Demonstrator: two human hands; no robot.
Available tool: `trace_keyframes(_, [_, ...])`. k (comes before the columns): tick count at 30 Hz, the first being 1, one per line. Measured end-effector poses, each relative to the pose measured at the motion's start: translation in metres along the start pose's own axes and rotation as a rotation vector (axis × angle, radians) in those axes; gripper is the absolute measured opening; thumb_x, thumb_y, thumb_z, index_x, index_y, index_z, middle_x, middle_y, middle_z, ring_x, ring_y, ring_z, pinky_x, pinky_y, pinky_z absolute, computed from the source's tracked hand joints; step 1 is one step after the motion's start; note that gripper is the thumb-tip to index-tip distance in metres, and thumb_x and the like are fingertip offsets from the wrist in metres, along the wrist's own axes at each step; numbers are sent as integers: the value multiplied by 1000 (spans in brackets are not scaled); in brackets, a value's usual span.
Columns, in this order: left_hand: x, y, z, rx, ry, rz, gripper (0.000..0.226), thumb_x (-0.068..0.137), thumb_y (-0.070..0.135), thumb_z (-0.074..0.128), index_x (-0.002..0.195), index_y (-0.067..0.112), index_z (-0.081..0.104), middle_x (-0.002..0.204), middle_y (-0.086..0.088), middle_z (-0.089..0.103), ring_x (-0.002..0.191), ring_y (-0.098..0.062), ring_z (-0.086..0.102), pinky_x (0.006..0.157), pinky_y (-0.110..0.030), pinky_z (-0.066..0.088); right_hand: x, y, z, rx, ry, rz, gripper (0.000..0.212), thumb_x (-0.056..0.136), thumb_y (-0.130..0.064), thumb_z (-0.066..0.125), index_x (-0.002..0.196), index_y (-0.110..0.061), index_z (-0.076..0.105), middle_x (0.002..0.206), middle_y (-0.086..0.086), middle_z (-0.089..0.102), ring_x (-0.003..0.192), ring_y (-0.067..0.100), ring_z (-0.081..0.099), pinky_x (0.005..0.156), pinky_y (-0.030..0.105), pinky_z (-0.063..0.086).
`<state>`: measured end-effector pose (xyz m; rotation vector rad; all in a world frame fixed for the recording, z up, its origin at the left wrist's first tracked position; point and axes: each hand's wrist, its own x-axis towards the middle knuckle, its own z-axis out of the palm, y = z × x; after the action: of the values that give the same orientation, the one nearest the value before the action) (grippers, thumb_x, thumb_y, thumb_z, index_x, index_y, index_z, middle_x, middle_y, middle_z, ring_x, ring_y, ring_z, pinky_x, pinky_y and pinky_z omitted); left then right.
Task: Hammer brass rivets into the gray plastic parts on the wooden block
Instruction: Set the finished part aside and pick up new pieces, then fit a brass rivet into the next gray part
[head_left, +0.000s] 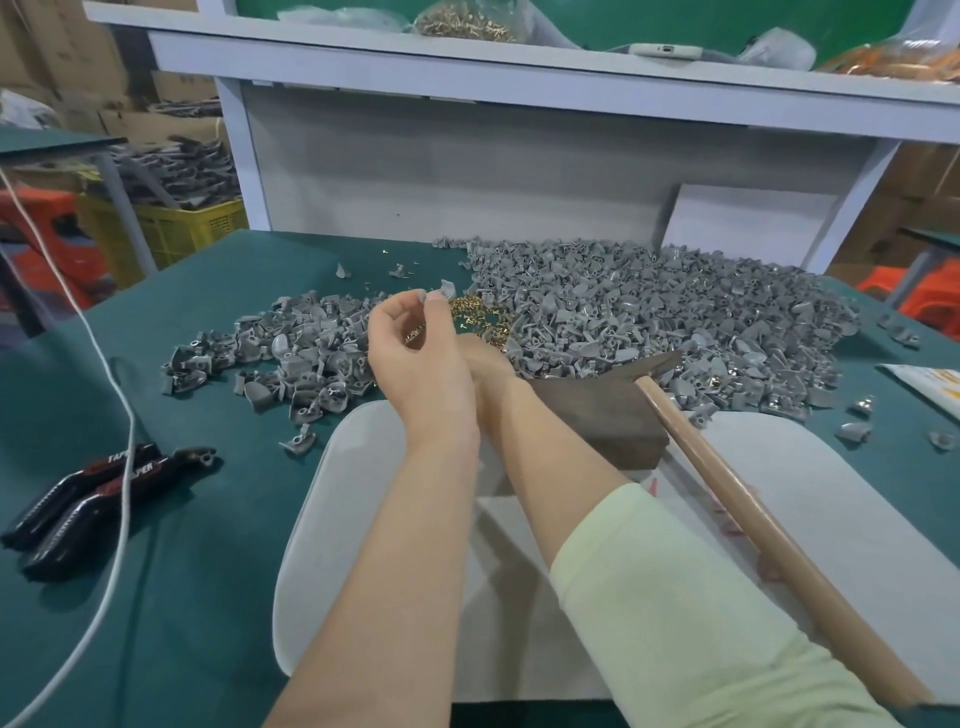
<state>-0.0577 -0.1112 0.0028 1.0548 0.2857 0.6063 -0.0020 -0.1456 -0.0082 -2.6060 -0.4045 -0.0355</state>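
Observation:
My left hand (415, 358) is raised over the table and pinches a small gray plastic part (427, 296) at its fingertips. Behind it my right hand (491, 364) reaches into the heap of brass rivets (470, 310); its fingers are hidden. A dark wooden block (597, 415) lies just right of my wrists. The hammer (727, 467) rests untouched, its head on the block and its wooden handle slanting toward me. A big pile of gray parts (675, 312) spreads behind, and a smaller pile (291, 353) lies to the left.
A white tray (353, 519) sits under my forearms on the green table (208, 571). Two black utility knives (104, 493) and a white cord (122, 415) lie at the left. A paper packet (930, 379) is at the right edge. A white shelf (519, 67) stands behind.

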Motion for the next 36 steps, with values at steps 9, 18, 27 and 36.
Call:
trace_keyframes(9, [-2,-6,3,192,-227,152,14,88,14,65,83,25,59,91,2,66,91,-14,63,87,-27,50,-23,44,-68,305,339,180,7,88,-14,58,85,-18,62,84,-2,65,70,9,57,64,25,47])
trace_keyframes(18, [-34,-23,12,992,-713,322,12,87,27,66,80,30,57,92,13,65,101,-15,60,99,-38,39,-99,89,-86,734,391,248,8,84,3,65,80,-5,66,68,3,64,62,10,60,61,14,54])
trace_keyframes(27, [-35,-25,13,1146,-721,321,13,87,26,62,98,25,69,110,3,65,114,-24,52,98,-40,40,-102,87,-73,70,316,156,13,89,-15,61,79,-23,64,80,-3,64,82,16,60,73,24,42])
trace_keyframes(36, [-32,-29,14,1163,-723,330,15,87,30,62,98,24,69,110,1,64,115,-26,50,96,-40,41,-103,84,-68,-11,275,149,14,90,-15,59,80,-24,62,87,2,66,84,18,59,72,23,40])
